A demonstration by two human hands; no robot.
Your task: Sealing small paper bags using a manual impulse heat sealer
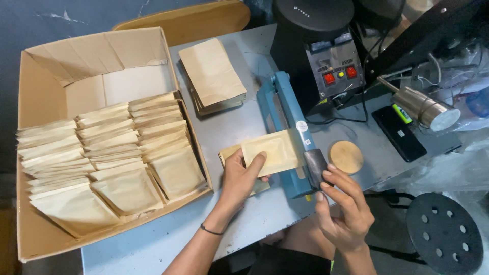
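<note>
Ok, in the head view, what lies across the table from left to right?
Cardboard box of filled pouches, stack of flat pouches, blue heat sealer, round wooden disc, black phone, metal cylinder.

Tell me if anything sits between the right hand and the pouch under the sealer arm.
Only the sealer's black handle: the right hand presses it, and the pouch, held by the left hand, lies just beyond. Nothing else visible intervenes.
</note>
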